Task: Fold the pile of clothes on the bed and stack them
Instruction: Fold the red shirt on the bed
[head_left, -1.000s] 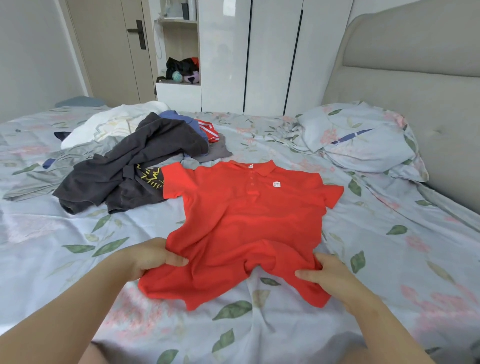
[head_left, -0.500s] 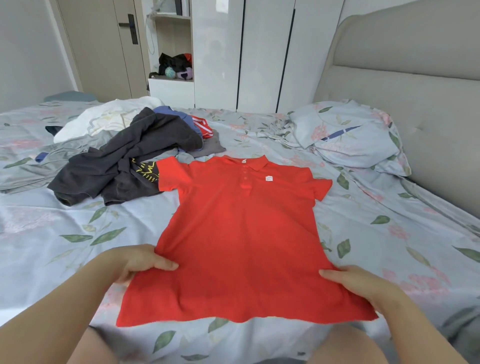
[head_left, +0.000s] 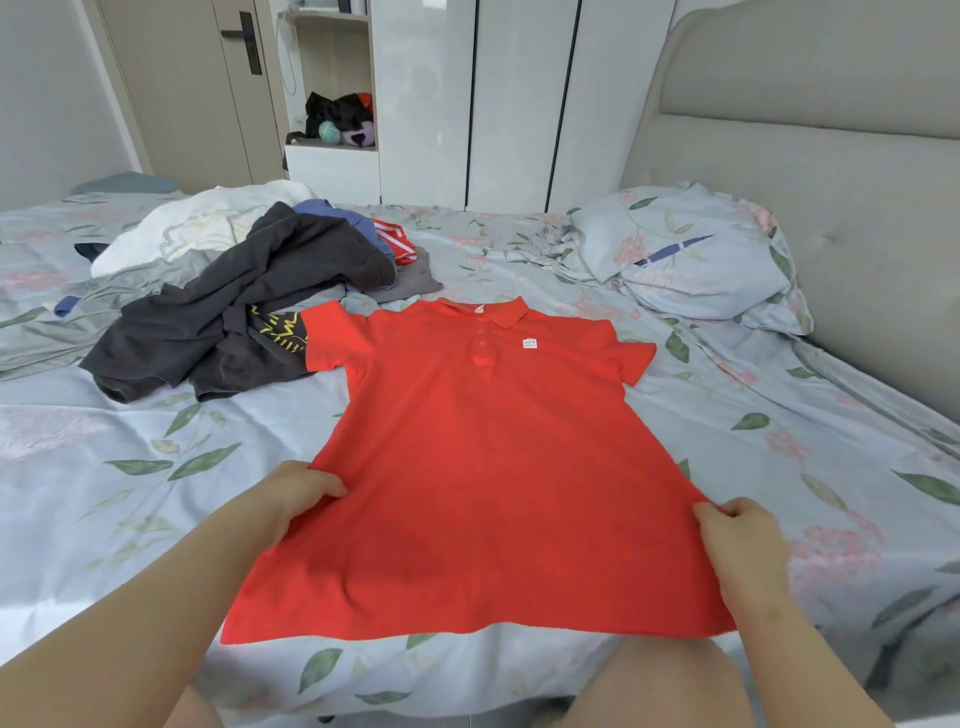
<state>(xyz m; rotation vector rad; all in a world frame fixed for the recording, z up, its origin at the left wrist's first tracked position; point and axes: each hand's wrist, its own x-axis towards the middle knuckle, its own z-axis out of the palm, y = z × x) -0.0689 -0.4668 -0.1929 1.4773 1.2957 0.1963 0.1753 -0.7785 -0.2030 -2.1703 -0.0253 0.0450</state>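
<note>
Left hand (head_left: 296, 493) and right hand (head_left: 743, 540) each pinch a side of the flat red polo shirt (head_left: 483, 467). Keeping it taut should give even folds.

Both bare forearms reach forward from the lower corners of the view. The left hand (head_left: 297, 494) lies knuckles up, its fingers (head_left: 328, 486) curled onto the left side edge of the red shirt (head_left: 483, 467). The right hand (head_left: 744, 538) pinches the opposite edge; its thumb seems tucked beneath the cloth.
</note>
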